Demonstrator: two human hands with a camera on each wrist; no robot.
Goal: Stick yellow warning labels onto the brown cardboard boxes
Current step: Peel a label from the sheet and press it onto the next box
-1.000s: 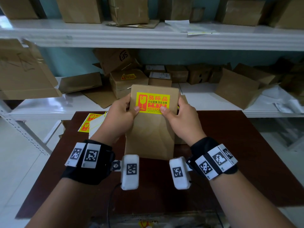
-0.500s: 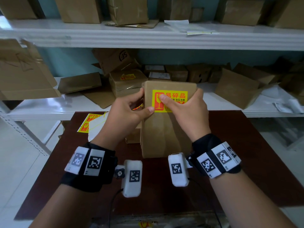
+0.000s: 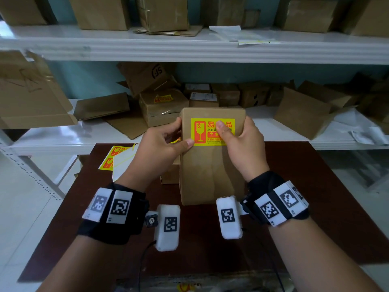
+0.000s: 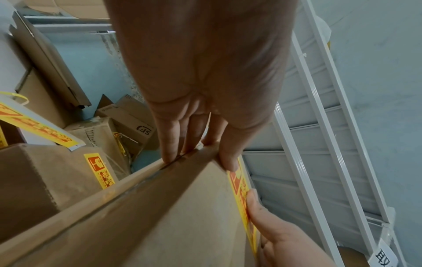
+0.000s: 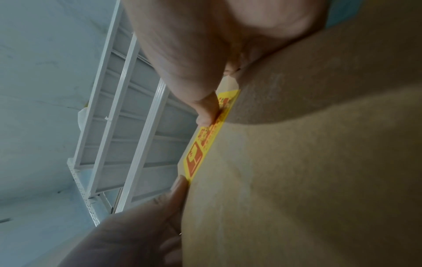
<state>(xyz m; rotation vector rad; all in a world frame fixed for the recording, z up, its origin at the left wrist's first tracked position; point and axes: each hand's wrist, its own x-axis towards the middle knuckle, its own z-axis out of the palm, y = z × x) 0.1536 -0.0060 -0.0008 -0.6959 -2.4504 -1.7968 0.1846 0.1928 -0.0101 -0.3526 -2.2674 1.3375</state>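
Note:
A tall brown cardboard box point(image 3: 208, 171) stands upright on the dark table, held in both hands. A yellow warning label point(image 3: 203, 131) with red print is stuck near its top. My left hand point(image 3: 162, 144) grips the box's left edge, thumb at the label's lower left corner and fingers behind. My right hand point(image 3: 242, 142) grips the right edge, its thumb pressing the middle of the label. In the left wrist view the box point(image 4: 160, 216) fills the lower frame, the label point(image 4: 239, 187) edge-on. The right wrist view shows the same label point(image 5: 205, 140) under the thumb.
A sheet of spare yellow labels point(image 3: 111, 157) lies at the table's point(image 3: 315, 197) far left corner beside white backing paper point(image 3: 124, 161). Another small box stands behind the held one. White shelves point(image 3: 189, 47) beyond carry several cardboard boxes, one labelled point(image 3: 163, 106).
The box has shifted right and slightly away. My right thumb slid from the label's left part towards its middle; the left thumb moved down to the lower left corner.

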